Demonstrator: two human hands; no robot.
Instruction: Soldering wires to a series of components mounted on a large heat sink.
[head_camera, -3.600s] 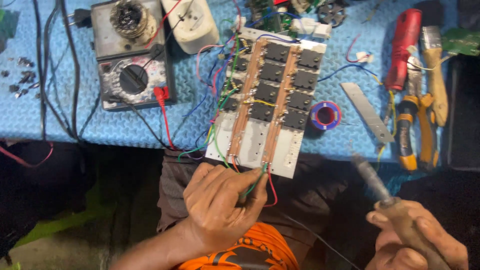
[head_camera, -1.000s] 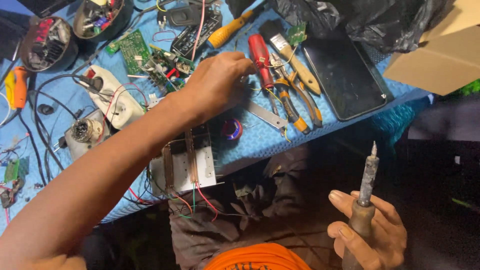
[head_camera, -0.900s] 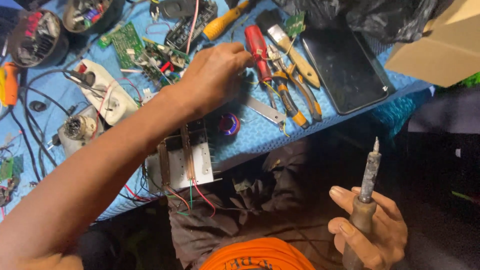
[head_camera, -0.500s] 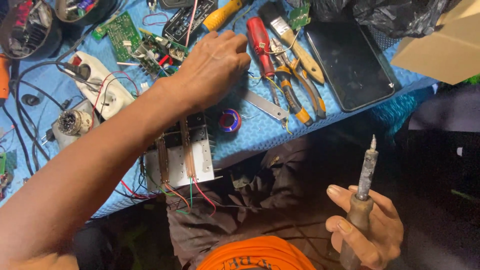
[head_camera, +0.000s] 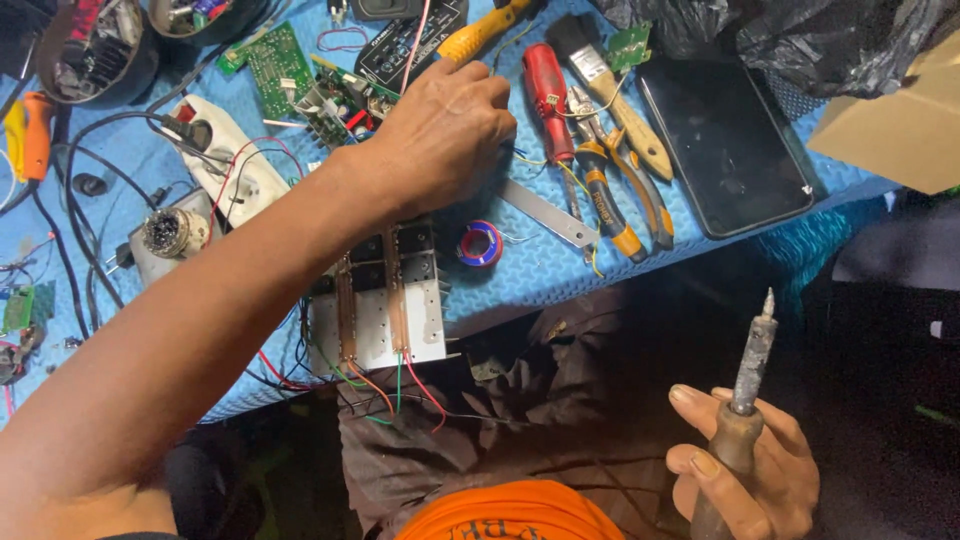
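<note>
Left hand (head_camera: 440, 135): has crept a touch further up the worktop (head_camera: 520, 275), fingers curled down among loose wires; whether it grips anything, I cannot tell.
Right hand (head_camera: 745, 475): still wrapped around the soldering iron (head_camera: 750, 375), tip up, off the worktop.
Transistor board (head_camera: 385, 300): unmoved at the near edge.

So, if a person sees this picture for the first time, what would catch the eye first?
Probably the left hand, stretched over the cluttered blue table among the tools near the red screwdriver. Next, the right hand at the lower right, holding a soldering iron upright above the lap. Between them, a white board with black components overhangs the table edge, trailing wires.
</note>
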